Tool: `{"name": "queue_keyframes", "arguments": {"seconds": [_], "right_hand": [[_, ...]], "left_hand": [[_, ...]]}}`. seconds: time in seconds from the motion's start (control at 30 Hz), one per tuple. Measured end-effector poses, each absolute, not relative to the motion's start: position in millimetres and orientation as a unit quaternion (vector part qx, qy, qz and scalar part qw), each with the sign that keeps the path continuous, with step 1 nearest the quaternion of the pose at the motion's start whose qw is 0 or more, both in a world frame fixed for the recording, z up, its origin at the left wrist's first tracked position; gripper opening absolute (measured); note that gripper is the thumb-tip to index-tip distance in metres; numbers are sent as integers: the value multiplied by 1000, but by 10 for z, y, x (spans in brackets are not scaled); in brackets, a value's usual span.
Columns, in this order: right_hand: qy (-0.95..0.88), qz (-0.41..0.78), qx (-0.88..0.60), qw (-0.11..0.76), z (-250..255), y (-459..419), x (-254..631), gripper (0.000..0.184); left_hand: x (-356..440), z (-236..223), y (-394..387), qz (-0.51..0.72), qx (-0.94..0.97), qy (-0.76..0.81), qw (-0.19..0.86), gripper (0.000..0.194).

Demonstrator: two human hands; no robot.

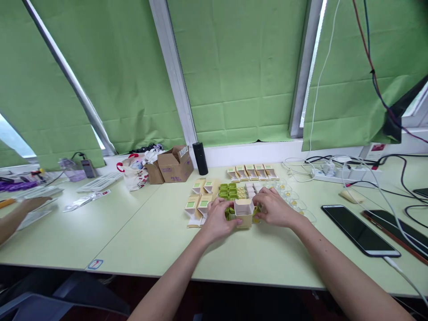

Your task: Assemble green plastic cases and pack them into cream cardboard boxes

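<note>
A small open-topped paper box (244,219), pale tan outside and white inside, stands between my hands near the table's front. My left hand (219,220) grips its left side, thumb along the front. On the right, my right hand (274,207) has its bent fingers closed at the box's side edge; part of that contact is hidden. Behind the box lie green cups (228,191), small yellowish printed pieces (241,192) and white pieces (250,189) in rows. Clear plastic pieces with yellow centres (290,195) spread past my right hand.
More paper boxes with lids up stand at the back (251,173) and left (197,206). A carton (175,166) and black cylinder (200,158) stand by the wall. Phones (359,229), cables and a power strip (347,174) occupy the right. Another person's hand (35,204) is far left.
</note>
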State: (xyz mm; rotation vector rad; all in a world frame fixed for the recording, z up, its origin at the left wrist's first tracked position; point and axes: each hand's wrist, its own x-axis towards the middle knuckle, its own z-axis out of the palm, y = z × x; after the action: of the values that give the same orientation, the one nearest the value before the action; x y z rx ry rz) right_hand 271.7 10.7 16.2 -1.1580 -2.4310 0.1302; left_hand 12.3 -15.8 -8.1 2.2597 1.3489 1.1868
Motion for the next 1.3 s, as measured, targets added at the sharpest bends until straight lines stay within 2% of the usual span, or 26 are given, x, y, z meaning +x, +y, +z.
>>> {"name": "queue_keyframes", "arguments": {"seconds": [0.13,0.33,0.4,0.53,0.6,0.9,1.07,1.3], "right_hand": [[-882,41,-417,215,176,94,2720,13],[-883,54,-418,207,172,96,2737,16],[-882,59,-421,204,171,95,2739,17],[-883,58,-423,198,181,92,2734,17],[-884,57,-423,193,190,88,2730,16],[-881,64,-432,182,246,55,2712,18],[-880,74,-436,171,253,61,2715,19],[-880,79,-434,174,245,67,2720,21]], "left_hand": [[125,-123,-176,383,795,458,107,54],[110,-59,-253,406,791,440,128,78],[102,-16,-282,433,779,430,142,65],[81,72,-321,437,805,386,110,15],[71,101,-323,421,821,376,90,7],[139,35,-189,429,777,427,174,24],[154,117,-138,418,737,460,264,26],[0,166,4,393,732,405,382,50]]}}
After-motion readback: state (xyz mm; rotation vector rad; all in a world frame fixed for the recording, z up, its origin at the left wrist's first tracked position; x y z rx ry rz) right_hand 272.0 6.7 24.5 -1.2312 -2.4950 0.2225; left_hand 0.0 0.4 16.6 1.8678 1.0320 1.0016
